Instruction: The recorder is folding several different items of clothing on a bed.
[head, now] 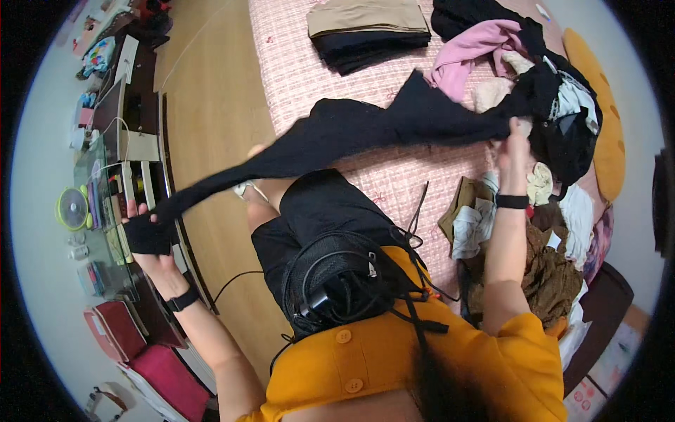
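Observation:
A long black cloth garment point(348, 129) is stretched slantwise between my two hands, above my lap and the edge of the bed. My left hand point(158, 264) holds its narrow end out over the floor side, with cloth covering most of the fingers. At the other end, my right hand point(514, 150) grips the fabric over the bed, beside a heap of clothes. Which part of the garment each hand holds I cannot tell. The bed point(295, 84) has a pink checked cover. Folded trousers or similar cloths, a beige stack point(369, 18) on a black stack point(374, 47), lie on it.
Near my right hand are a pink garment point(453, 60), dark clothes point(564, 142) and a brown garment point(553, 264). A yellow cushion point(601, 116) lines the wall. Left, shelving carries a small green fan point(73, 207). A black mesh pouch with cords point(337, 274) hangs at my waist.

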{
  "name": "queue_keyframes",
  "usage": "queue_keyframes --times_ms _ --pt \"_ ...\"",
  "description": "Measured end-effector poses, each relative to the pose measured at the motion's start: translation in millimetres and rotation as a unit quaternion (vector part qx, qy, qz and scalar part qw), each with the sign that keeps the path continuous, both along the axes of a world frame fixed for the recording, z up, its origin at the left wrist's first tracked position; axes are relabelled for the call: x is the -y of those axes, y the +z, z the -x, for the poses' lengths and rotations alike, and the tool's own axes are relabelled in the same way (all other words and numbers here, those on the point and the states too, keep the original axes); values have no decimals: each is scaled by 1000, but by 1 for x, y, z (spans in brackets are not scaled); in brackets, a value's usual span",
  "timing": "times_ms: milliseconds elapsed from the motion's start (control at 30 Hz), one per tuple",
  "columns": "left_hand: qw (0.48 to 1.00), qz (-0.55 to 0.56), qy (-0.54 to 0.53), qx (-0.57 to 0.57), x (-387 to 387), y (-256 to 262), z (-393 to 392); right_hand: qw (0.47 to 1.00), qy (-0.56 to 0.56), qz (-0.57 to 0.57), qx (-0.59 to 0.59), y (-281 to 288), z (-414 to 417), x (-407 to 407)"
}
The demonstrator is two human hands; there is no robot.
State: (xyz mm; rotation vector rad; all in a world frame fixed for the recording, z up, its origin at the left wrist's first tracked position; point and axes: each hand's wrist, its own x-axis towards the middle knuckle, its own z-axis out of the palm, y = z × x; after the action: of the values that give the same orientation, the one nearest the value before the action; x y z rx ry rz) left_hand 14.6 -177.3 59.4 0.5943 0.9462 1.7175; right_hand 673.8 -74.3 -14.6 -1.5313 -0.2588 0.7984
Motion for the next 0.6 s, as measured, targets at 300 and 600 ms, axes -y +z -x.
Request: queue_keyframes --times_ms 300,600 --pt "976 52 -194 -79 -22 50 -123 710 592 -63 376 -61 154 9" --pt "804 -185 -289 -486 -20 134 -225 726 506 130 446 -56 189 -39"
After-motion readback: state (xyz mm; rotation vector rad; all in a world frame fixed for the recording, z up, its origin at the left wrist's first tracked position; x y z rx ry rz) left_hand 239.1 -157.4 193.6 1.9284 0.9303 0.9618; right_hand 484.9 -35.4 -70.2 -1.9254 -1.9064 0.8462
